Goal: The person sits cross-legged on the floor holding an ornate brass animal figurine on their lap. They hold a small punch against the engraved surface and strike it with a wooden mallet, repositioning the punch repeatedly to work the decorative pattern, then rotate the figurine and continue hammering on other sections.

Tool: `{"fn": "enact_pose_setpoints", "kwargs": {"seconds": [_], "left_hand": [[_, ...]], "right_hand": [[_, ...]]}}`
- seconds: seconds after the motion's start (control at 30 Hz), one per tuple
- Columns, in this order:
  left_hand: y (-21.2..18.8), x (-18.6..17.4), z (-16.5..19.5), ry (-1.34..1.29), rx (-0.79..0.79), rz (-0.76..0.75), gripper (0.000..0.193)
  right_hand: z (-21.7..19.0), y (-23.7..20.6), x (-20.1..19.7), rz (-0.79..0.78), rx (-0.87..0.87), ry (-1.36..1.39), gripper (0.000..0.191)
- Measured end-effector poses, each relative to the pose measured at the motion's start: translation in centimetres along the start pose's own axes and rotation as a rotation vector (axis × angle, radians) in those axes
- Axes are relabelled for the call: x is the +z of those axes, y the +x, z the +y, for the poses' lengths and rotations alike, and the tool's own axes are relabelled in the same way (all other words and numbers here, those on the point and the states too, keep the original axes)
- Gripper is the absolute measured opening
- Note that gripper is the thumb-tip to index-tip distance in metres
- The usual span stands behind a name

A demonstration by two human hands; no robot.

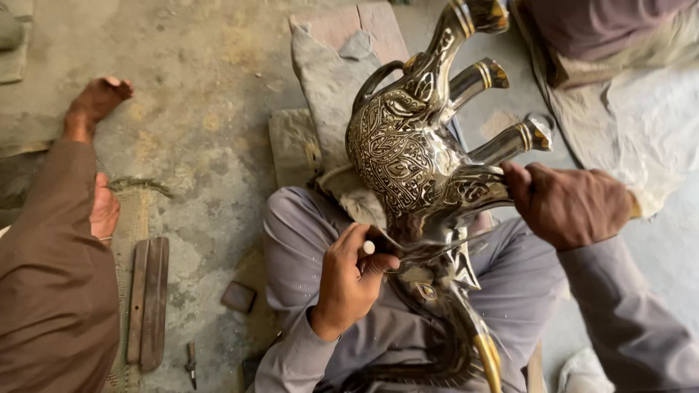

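Note:
A shiny engraved metal elephant figure (408, 156) lies upturned over my lap, its legs pointing up and right, its trunk with a gold tip (489, 356) hanging down. My right hand (571, 204) is shut around one of the elephant's legs. My left hand (349, 280) presses against the figure near its head, fingers closed on a small pale-tipped tool (368, 247). My grey trousers (306, 240) show beneath.
Another person sits at the left in brown clothes (51, 291), a bare foot (98, 102) stretched out on the dusty concrete floor. Flat metal files (148, 302) and a small block (239, 297) lie on the floor. Grey cushions (328, 80) sit behind the figure. A pale cloth (641, 124) lies at right.

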State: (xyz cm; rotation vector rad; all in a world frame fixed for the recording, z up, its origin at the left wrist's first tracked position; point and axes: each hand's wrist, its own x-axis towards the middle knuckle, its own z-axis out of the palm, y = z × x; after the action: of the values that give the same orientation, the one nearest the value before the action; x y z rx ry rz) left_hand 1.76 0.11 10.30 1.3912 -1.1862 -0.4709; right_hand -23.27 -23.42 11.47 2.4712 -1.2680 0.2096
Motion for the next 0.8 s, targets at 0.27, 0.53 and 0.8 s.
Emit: {"fn": "enact_pose_setpoints", "kwargs": {"seconds": [0.27,0.53,0.8], "left_hand": [[5.7,-1.8,0.8,-0.005,0.151,0.236,0.043],[13.7,2.7,-0.6,0.057,0.047,0.515,0.043],[19.3,2.7,-2.4,-0.058,0.014,0.223,0.037]], "right_hand": [[-2.4,14.5,-6.4,0.024,-0.219,-0.099,0.07],[-9.8,29.0,-7.9,0.16,-0.553,-0.29,0.068],[-8.1,33.6,-1.8,-0.158,-0.462,-0.157,0.064]]}}
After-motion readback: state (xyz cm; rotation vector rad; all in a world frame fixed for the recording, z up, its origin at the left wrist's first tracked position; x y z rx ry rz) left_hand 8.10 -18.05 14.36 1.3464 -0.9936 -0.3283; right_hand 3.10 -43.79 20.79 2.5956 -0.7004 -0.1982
